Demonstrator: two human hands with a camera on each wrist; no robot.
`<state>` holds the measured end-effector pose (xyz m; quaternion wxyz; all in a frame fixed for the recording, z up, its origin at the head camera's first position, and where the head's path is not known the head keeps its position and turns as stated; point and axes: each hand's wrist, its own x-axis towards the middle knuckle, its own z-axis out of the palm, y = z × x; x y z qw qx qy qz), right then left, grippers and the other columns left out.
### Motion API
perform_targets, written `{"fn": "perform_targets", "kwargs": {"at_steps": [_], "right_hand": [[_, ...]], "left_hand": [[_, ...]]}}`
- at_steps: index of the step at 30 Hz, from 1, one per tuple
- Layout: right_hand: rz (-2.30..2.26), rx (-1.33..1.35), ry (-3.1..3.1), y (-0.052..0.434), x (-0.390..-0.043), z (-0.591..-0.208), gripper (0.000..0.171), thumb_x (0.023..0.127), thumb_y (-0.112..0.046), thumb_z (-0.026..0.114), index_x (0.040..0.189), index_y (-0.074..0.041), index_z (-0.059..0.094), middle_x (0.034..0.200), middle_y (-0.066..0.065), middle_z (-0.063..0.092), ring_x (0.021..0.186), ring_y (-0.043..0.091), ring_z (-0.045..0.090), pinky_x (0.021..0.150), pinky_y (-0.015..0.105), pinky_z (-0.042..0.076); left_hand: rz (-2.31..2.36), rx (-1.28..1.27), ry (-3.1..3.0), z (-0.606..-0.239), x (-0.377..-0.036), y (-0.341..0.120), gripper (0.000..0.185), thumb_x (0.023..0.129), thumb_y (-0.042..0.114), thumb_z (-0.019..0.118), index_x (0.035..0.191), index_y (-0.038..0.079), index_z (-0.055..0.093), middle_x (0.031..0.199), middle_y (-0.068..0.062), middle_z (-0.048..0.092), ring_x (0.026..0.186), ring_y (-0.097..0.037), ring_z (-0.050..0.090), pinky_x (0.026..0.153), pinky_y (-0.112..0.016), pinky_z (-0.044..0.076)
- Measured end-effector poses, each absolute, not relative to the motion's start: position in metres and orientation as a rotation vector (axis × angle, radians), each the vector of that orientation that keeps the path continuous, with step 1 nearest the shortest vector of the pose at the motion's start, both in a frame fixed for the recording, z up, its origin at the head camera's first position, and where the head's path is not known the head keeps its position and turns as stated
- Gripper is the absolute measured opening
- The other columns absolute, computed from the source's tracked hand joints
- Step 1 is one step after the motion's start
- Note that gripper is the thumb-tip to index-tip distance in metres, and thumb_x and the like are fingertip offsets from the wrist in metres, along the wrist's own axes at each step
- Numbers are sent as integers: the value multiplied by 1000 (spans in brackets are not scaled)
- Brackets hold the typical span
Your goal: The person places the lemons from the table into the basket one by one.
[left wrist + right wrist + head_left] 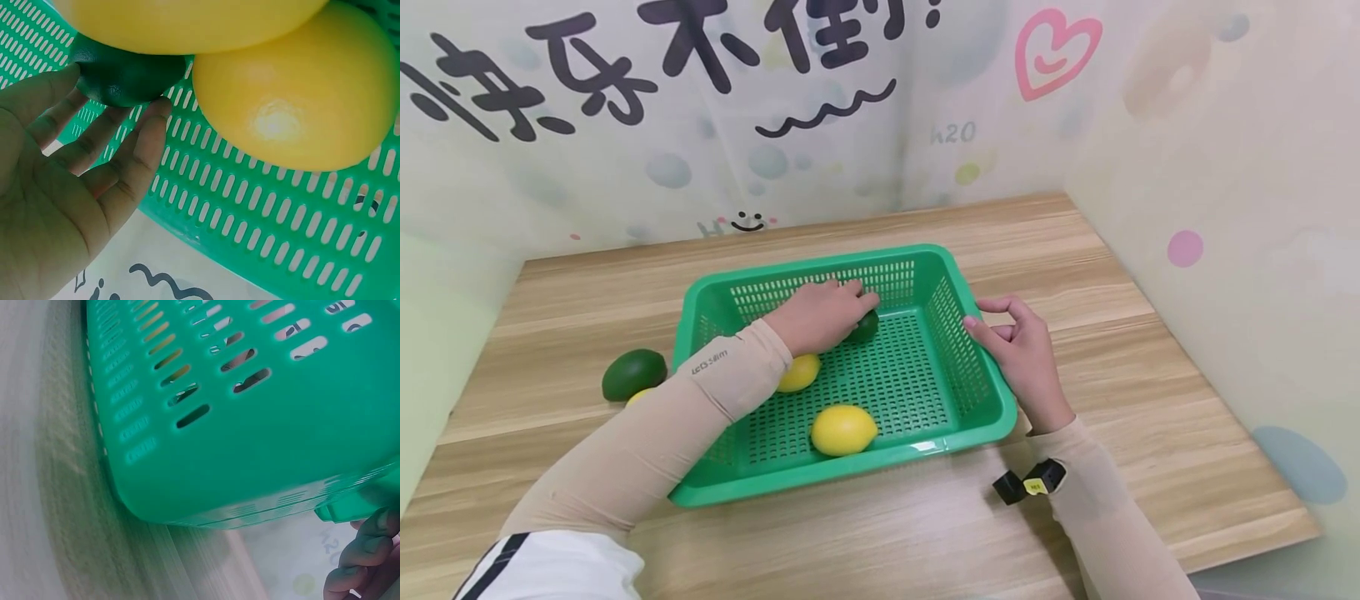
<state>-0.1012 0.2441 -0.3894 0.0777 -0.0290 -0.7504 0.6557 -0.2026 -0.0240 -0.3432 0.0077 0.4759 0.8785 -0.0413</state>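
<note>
Fingers (868, 301) of the left hand (816, 318) curl round a dark green avocado (867, 327) inside a green plastic basket (880, 461); in the left wrist view the fruit sits between the thumb and the other fingertips, low against the basket's slotted mesh. Just beside those fingers, on the side nearer the person, lies a yellow lemon (800, 374), partly covered by the left wrist in the head view. A second lemon (844, 431) rests farther from the fingers in the same direction, near the basket's front wall.

Well to the left of the left fingers, outside the basket, a larger dark green avocado (634, 375) lies on the wooden desk (1150, 417), with a yellow fruit (639, 397) just beside it, mostly hidden by the forearm.

Right of the avocado in the basket, the fingers of the right hand (1026, 358) grasp the basket's right rim, thumb on top and the others bent along its outer side. Behind those right fingers, on the sleeved wrist, sits a small black device (1043, 477) with a yellow label. Beyond both sets of fingers stands a printed wall (880, 167) with large black characters and a pink heart (1057, 54).
</note>
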Motion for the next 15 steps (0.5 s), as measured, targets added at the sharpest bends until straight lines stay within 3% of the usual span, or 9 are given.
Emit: {"fn": "perform_targets", "kwargs": {"at_steps": [10, 15], "right_hand": [[1973, -82, -2251, 243, -101, -389, 39, 100, -21, 71, 129, 1, 57, 90, 29, 74, 69, 33, 76, 56, 42, 61], [1971, -87, -2249, 244, -100, -388, 39, 100, -21, 71, 129, 0, 57, 87, 26, 75, 67, 31, 76, 55, 41, 61]], "left_hand": [[-125, 1495, 2768, -344, -203, -23, 34, 104, 2, 58, 137, 4, 58, 130, -21, 64, 102, -39, 70, 79, -46, 62], [-94, 1495, 2782, -343, -203, -21, 33, 102, -2, 59, 135, 4, 61, 127, -21, 64, 109, -38, 68, 82, -46, 61]]}}
